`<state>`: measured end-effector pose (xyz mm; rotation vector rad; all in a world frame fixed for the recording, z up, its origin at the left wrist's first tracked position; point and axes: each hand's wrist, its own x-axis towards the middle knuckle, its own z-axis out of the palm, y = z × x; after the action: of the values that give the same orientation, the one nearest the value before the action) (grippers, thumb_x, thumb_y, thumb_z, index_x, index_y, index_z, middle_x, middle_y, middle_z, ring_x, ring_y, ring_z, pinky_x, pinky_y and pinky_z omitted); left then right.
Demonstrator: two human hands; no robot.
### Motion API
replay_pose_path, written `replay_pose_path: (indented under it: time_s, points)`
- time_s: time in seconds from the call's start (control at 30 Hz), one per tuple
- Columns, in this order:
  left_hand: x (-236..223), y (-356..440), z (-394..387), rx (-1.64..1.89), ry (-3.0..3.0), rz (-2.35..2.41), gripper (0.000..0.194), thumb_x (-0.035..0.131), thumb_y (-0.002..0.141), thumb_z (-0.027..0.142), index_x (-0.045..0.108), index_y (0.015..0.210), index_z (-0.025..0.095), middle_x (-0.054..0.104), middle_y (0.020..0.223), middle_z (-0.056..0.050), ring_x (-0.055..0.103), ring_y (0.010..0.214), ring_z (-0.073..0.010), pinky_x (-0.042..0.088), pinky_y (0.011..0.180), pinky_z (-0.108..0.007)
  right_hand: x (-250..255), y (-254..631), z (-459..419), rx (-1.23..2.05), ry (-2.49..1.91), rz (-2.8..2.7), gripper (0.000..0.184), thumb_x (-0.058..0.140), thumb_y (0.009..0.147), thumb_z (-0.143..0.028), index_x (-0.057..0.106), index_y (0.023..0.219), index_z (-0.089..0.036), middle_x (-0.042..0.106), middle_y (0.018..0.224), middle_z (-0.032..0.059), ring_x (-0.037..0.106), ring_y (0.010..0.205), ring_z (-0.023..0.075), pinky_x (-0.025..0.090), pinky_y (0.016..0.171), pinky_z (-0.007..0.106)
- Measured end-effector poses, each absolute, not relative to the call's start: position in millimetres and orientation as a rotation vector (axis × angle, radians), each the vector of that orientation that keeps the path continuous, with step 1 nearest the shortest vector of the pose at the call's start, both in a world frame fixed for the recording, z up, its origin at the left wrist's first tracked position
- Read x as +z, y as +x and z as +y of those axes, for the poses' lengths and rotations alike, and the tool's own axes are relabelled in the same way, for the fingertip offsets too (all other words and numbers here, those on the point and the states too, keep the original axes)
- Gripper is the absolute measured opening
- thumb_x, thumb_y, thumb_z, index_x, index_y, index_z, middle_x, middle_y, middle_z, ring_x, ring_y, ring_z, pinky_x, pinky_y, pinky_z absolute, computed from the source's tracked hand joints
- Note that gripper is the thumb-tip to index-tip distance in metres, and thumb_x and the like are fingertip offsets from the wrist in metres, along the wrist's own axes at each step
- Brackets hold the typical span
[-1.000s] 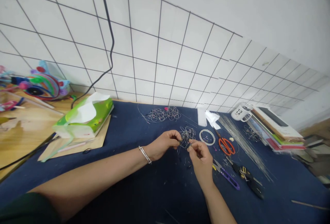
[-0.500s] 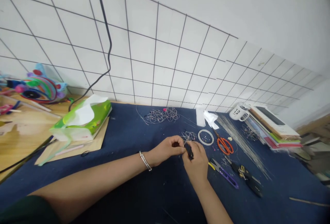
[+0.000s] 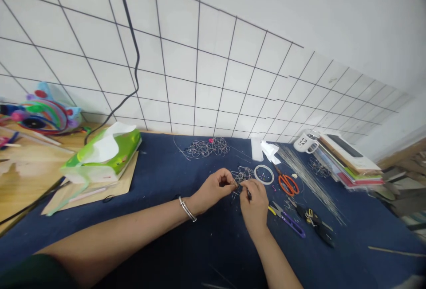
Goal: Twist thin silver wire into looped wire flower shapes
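My left hand [image 3: 218, 189], with a silver bangle at the wrist, is closed in a pinch on a small tangled piece of thin wire [image 3: 242, 173]. Loops of this wire spread beyond the fingertips, and a few ends poke out below them. My right hand [image 3: 254, 202] is close beside it, fingers closed around a small black-handled tool [image 3: 249, 194]. Most of the tool is hidden in the palm, so its kind does not show. The fingertips of both hands nearly meet at the wire.
Right of my hands lie a white ring of beads [image 3: 264, 174], orange scissors [image 3: 288, 184], purple snips [image 3: 293, 224] and black pliers [image 3: 319, 229]. Behind are wire coils [image 3: 208, 147], long straight wires [image 3: 309, 180], a mug [image 3: 305, 142] and books [image 3: 349, 158]. Tissues [image 3: 103, 154] stand left.
My right hand has turned slightly, and less of the black tool shows between its fingers. More wire ends are visible around the fingertips. The view has shifted a little.
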<state>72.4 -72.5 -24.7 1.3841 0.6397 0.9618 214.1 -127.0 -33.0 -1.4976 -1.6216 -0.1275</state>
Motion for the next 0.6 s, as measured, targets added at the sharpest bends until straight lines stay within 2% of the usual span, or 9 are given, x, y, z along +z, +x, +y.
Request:
replay_pose_path:
  time_s: [0.1,0.23,0.37,0.6]
  points:
    - [-22,72,-71,0.958,1.28,0.575,0.014,0.057,0.075,0.018,0.045,0.081,0.015,0.056,0.08,-0.001,0.053,0.075,-0.0104,0.043,0.073,-0.027,-31,216,-128,-0.129,-1.521,-1.64,0.019,0.046,0.079,-0.016,0.061,0.09,-0.022,0.057,0.089,0.0069,0.051,0.091,0.0216,0.042,0.083,0.04]
    - [-21,71,-70,0.972,1.34,0.596,0.012,0.055,0.076,0.016,0.046,0.083,0.015,0.053,0.08,0.0,0.051,0.074,-0.0095,0.043,0.071,-0.025,-30,214,-129,-0.132,-1.573,-1.684,0.02,0.053,0.077,-0.022,0.06,0.096,-0.02,0.055,0.097,0.009,0.049,0.096,0.0238,0.041,0.085,0.042]
    - [-22,69,-74,0.998,1.599,0.621,0.008,0.053,0.077,0.013,0.049,0.084,0.015,0.053,0.081,0.0,0.05,0.072,-0.0097,0.043,0.068,-0.024,-34,214,-128,-0.121,-1.548,-1.673,0.017,0.051,0.079,-0.02,0.06,0.092,-0.021,0.055,0.097,0.0087,0.049,0.097,0.0232,0.042,0.086,0.042]
    - [-32,66,-70,1.197,1.864,0.762,0.01,0.05,0.078,0.013,0.052,0.088,0.016,0.054,0.084,-0.002,0.051,0.076,-0.0116,0.044,0.073,-0.026,-34,213,-130,-0.114,-1.431,-1.749,0.022,0.05,0.08,-0.016,0.061,0.098,-0.022,0.053,0.106,0.0094,0.049,0.101,0.0219,0.042,0.089,0.041]
